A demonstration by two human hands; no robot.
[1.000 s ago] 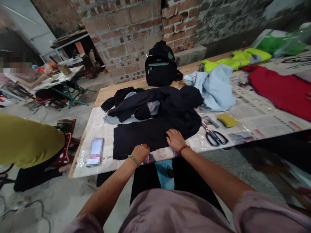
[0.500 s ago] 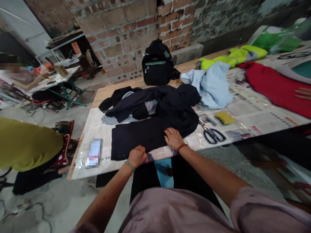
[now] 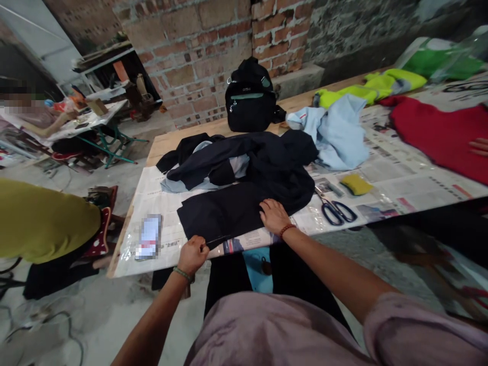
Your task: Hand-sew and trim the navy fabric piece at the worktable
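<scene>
A dark navy garment lies on the newspaper-covered table, one flat part toward me and the rest bunched behind it. My left hand is closed on the near left corner of the flat part, pinching its edge. Resting on the cloth farther right, my right hand lies flat with its fingers stretched out. To the right of that hand are dark-handled scissors, apart from it. A phone lies left of the garment.
A black bag stands at the back. Right of the garment are light blue cloth, a yellow sponge and red cloth, on which another person's hand rests. A yellow-green vest lies behind. Another person sits at the left.
My left hand has slid left along the garment's near edge to its corner, and that corner is now drawn toward me. My right hand stays in place on the cloth.
</scene>
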